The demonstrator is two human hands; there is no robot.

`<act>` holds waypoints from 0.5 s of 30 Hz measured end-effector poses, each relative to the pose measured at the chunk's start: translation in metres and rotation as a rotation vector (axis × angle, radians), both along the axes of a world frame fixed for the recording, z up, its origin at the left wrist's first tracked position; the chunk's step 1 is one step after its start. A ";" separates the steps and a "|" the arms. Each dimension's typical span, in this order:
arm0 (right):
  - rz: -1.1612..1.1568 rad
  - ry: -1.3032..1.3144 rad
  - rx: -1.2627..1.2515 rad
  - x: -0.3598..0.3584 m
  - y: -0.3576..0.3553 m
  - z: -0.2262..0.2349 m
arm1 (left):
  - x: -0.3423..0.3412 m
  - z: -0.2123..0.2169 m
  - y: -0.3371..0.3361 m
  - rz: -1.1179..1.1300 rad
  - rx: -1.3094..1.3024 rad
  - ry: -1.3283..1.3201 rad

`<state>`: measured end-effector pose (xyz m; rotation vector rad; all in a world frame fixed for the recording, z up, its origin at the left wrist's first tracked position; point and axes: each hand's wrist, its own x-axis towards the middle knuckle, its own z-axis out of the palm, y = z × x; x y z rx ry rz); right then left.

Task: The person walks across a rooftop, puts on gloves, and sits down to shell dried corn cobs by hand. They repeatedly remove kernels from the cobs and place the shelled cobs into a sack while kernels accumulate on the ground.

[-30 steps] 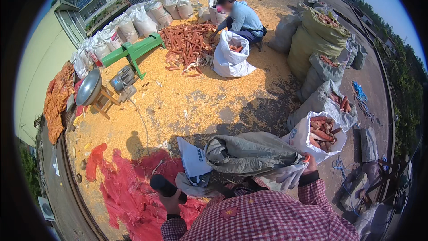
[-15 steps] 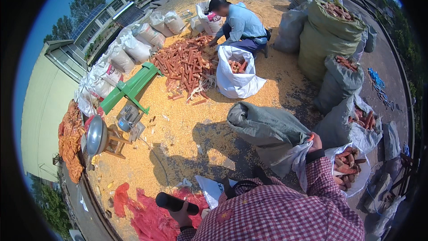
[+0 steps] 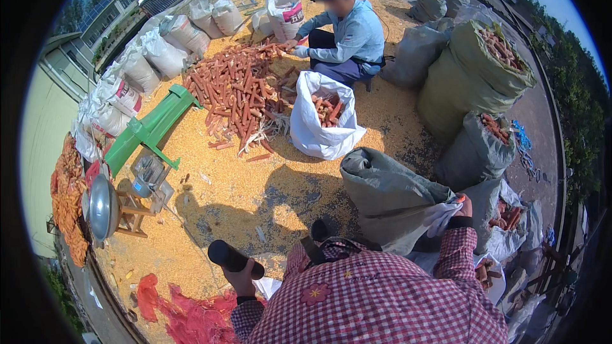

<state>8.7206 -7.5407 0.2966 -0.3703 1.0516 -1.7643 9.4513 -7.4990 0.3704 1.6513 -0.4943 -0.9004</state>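
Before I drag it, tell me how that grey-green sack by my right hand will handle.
The grey-green sack looks floppy: its cloth folds and sags. It lies slumped, so probably part empty and fairly light. The right hand grips its edge; woven cloth likely bunches rather than slips.

Ground (image 3: 223, 197) covered in yellow corn kernels. On it: pile of stripped reddish cobs (image 3: 239, 92), open white sack (image 3: 322, 121) with cobs just beside the pile, slumped grey-green sack (image 3: 389, 194), full green sacks (image 3: 475, 76) at right, row of white sacks (image 3: 162, 51) at left, green shelling machine (image 3: 150, 130), red mesh bags (image 3: 182, 312) near the bottom edge.
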 end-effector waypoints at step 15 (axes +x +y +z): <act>-0.297 -0.044 0.164 -0.033 -0.220 0.213 | -0.054 0.019 -0.215 -0.049 -0.091 -0.040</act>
